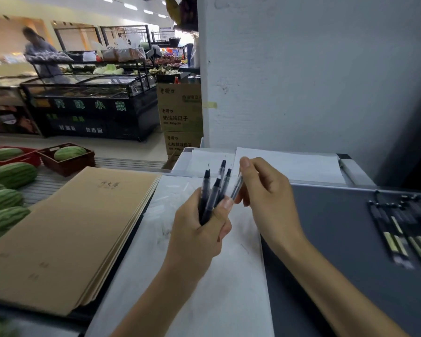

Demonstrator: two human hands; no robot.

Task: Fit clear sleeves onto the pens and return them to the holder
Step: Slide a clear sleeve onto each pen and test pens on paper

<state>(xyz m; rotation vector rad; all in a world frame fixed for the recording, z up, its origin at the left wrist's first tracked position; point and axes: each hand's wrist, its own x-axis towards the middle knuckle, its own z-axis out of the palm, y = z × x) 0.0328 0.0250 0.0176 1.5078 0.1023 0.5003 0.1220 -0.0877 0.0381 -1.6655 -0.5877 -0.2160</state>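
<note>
Above the white paper [231,276], our left hand [199,234] curls tight round a bunch of dark pens [210,193], tips up. Just beside it, our right hand [265,190] pinches a slim clear piece [237,186], pen or sleeve we cannot tell. Spare pens [404,229] lie well apart on the grey desk [326,227].

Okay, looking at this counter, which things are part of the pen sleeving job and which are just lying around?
Job: left hand gripping bunch of black pens; right hand pinching single pen; row of pens lying at right.
Lying about: brown notebooks; watermelons; cardboard boxes; white paper.
</note>
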